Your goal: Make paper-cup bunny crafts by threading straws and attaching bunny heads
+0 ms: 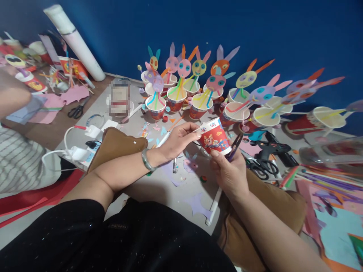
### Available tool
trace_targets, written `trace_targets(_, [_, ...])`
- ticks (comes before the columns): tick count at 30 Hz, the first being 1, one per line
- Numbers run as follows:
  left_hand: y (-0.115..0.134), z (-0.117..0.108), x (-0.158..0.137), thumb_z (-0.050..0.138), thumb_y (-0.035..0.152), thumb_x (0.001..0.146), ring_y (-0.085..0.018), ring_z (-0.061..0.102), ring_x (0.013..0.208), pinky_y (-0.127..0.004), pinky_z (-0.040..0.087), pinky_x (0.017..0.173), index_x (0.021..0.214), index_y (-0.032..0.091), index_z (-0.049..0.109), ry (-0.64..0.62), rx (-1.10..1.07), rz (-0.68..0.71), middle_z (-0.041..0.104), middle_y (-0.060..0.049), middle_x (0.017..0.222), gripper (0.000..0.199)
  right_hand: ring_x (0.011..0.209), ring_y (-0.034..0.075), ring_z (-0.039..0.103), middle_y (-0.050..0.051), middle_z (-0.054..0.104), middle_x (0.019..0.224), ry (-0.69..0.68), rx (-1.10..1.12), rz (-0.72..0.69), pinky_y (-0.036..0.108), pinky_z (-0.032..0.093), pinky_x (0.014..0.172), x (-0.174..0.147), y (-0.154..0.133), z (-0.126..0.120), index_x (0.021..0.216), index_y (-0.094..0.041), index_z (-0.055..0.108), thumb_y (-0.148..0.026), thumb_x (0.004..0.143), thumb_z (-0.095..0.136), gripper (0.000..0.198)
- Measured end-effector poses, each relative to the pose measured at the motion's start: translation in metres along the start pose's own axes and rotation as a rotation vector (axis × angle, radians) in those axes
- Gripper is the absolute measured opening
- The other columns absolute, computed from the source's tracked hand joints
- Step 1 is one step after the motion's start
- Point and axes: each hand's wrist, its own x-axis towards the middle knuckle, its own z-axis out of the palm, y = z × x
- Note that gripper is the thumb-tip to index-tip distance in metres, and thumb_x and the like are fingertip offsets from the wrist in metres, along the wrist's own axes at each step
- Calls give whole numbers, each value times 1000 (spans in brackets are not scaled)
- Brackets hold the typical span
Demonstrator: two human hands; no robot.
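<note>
A red paper cup (214,139) with a white rim and a printed festive figure is held tilted on its side above the table, between both my hands. My left hand (181,139), with a bangle at the wrist, pinches the rim end. My right hand (230,172) grips the base end, thumb along the cup's lower side. A slender dark tool (236,146) with a purplish part also sticks up from my right hand; its kind is unclear. Below the cup lie a purple paper rabbit face (189,163) and purple paper scraps (200,206).
Red cups with paper rabbit heads (185,68) line the blue wall. To the right lie a black glue gun (273,148), black-handled scissors (262,169) and coloured straws (326,176). White chargers (81,153) with cables sit left. Another person's arm (14,92) is at far left.
</note>
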Motion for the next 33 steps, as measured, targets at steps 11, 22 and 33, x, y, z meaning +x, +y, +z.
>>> trace_targets(11, [14,2,-2,80,45,83,-11,59,80,-28,48,78,85,17,66,-85,48,-38,65,0,85,32,42,4,31,-9,47,60,25,12,44,21,25,38,2,0,-2,85,-22,54,-49,68,91,49])
trace_targets(22, [16,1,0,79,46,82,-12,59,81,-29,49,79,86,18,63,-110,72,-66,64,0,85,32,41,5,30,-12,41,55,31,30,50,21,25,38,1,-3,1,82,-23,51,-47,71,90,47])
trace_targets(33, [16,0,0,80,46,82,-13,62,81,-29,53,79,85,18,65,-138,79,-81,67,-1,85,32,43,5,34,-9,52,67,37,5,33,21,27,39,1,2,-2,107,-22,61,-45,76,88,47])
